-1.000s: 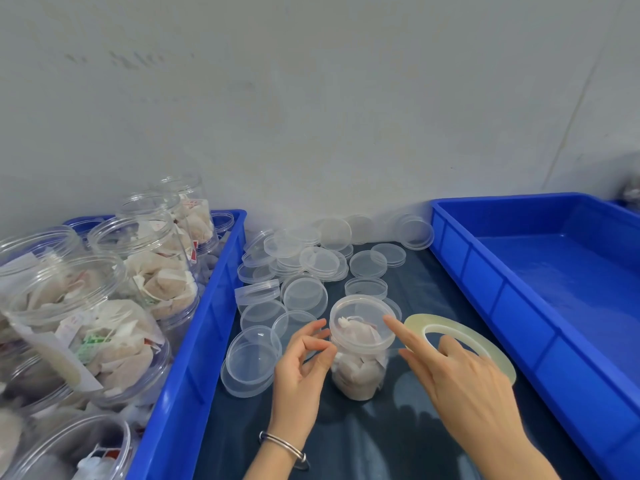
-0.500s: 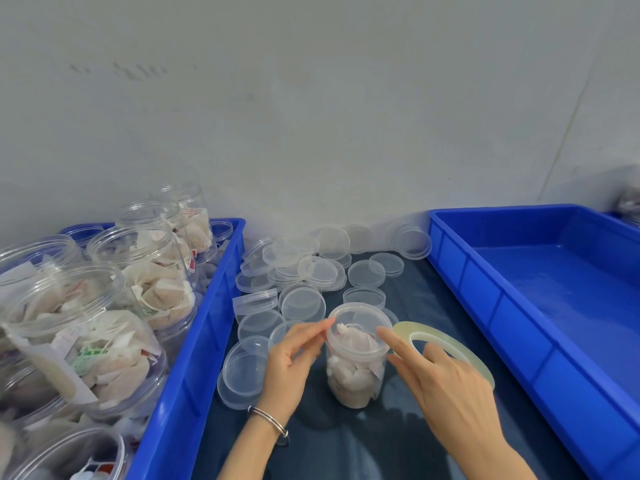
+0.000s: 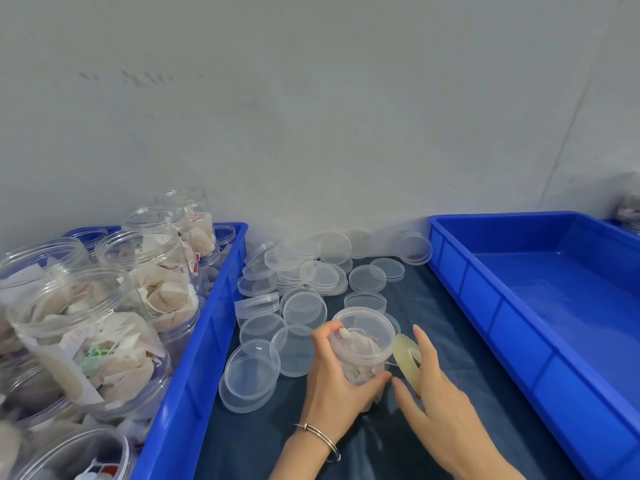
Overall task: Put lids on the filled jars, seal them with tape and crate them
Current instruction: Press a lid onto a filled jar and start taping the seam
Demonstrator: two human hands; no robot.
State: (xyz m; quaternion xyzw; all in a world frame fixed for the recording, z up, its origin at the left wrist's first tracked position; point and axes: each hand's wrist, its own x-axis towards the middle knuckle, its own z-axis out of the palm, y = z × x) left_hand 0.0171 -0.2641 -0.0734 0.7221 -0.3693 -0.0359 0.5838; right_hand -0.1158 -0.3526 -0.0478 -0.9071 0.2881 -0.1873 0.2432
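Note:
A small clear jar [image 3: 363,344] filled with pale sachets, a clear lid on top, stands on the dark mat in the middle foreground. My left hand [image 3: 334,382] grips it from the left, thumb under its right side. My right hand [image 3: 433,400] holds a yellowish tape roll [image 3: 407,360] on edge against the jar's right side, fingers through and around the ring. A thin strand of tape runs from the roll to the jar.
Several loose clear lids [image 3: 301,282] lie scattered behind and left of the jar. A blue crate [image 3: 194,358] on the left holds several large open filled jars [image 3: 86,337]. A blue crate [image 3: 512,306] stands at the right. A grey wall is behind.
My left hand went from touching the jar's side to gripping it. The tape roll, lying flat in my right hand before, is turned on edge and pressed against the jar.

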